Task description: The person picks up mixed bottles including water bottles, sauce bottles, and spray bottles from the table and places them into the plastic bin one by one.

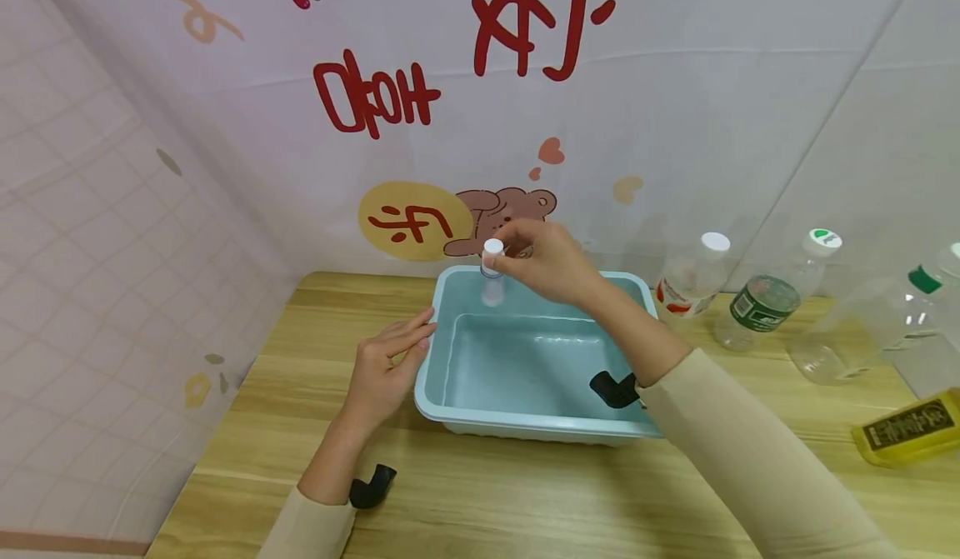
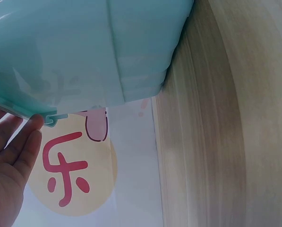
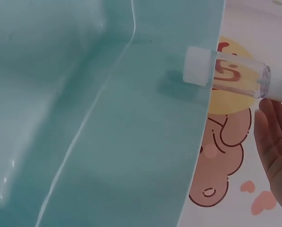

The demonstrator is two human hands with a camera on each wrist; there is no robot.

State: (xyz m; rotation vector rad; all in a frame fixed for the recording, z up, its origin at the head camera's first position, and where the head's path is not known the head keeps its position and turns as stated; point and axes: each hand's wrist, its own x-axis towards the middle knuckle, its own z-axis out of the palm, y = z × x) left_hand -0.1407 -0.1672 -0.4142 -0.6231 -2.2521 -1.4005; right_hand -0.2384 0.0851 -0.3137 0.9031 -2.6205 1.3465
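Over the back left part of a light blue basin (image 1: 517, 367), my right hand (image 1: 551, 263) pinches the white cap of a small clear bottle (image 1: 492, 288) between thumb and fingers. The bottle hangs upright with its cap on top. In the right wrist view the same bottle (image 3: 237, 75) has a clear middle and a white lower end, and that end overlaps the basin's inner wall. My left hand (image 1: 386, 371) rests against the basin's left rim with its fingers extended. In the left wrist view the fingertips (image 2: 35, 124) touch the underside of that rim.
To the right of the basin stand a clear bottle with a red label (image 1: 690, 280), one with a green label (image 1: 765, 302) and a large clear jug (image 1: 862, 334). A yellow bottle (image 1: 907, 430) lies nearer the front. A decorated wall sheet (image 1: 637, 126) hangs behind the wooden table (image 1: 480, 509).
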